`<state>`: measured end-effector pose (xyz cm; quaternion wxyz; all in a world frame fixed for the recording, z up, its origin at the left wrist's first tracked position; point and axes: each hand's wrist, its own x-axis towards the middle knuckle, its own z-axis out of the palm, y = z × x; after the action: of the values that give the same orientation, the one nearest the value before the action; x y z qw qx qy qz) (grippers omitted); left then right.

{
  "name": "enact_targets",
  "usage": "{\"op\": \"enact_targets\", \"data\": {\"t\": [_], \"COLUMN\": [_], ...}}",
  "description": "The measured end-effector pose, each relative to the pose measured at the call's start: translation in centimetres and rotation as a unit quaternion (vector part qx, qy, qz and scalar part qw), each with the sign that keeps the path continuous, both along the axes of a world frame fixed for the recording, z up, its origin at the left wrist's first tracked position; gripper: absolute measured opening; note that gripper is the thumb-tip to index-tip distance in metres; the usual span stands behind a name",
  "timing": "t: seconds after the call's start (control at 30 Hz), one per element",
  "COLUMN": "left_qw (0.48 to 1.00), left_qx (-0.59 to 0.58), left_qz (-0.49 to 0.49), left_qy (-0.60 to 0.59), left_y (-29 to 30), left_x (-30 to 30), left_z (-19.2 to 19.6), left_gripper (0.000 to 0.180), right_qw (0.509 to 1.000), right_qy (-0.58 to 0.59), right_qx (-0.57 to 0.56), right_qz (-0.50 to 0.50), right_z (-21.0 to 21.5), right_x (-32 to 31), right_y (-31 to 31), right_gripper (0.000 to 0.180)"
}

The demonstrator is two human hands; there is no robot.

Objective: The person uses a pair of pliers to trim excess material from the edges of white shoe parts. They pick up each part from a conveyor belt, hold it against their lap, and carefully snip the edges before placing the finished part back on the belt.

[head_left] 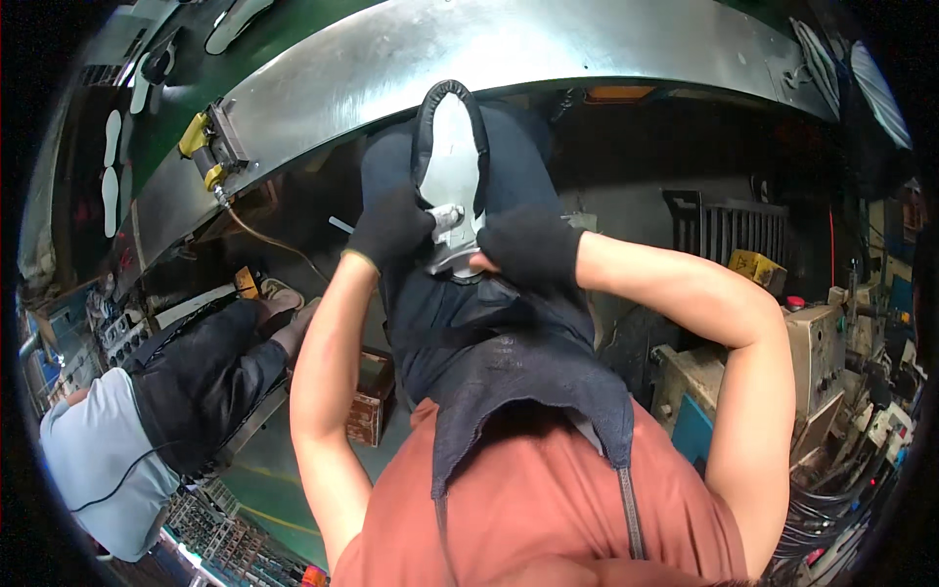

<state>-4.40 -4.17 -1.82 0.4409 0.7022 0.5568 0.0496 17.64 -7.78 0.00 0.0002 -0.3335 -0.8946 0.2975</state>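
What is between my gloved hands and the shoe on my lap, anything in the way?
Nothing visible. The left hand and right hand, both in black gloves, already grip the shoe at its near end. It lies sole-up on the dark apron.

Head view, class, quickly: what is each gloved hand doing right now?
Left hand: closed on the left side of the shoe upper held on the lap.
Right hand: closed on the shoe upper's lower right edge.

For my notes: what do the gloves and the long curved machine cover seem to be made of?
Gloves, on left hand and right hand: probably knitted fabric, matte black, fuzzy surface. Machine cover: apparently sheet metal, brushed grey, with dull reflections and scratches.
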Motion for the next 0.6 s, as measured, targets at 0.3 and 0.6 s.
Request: {"op": "enact_targets", "data": {"t": [0.3, 0.6], "left_qw": [0.818, 0.795], "left_qx": [-0.215, -0.165], "left_qz": [0.229, 0.333], "left_qy": [-0.482, -0.48], "left_y": [-1.5, -3.7], "left_x": [1.0, 4.8], "left_z": [-1.9, -7.0], "left_gripper": [0.06, 0.046], "right_qw": [0.981, 0.995], "right_qy": [-0.005, -0.077], "right_qx": [-0.172, 0.026], "right_qz": [-0.085, -0.064], "right_z": [2.3, 4.2], "right_x": [5.4, 3.2], "right_y": [2.3, 3.5], "right_gripper": [0.045, 0.041]}}
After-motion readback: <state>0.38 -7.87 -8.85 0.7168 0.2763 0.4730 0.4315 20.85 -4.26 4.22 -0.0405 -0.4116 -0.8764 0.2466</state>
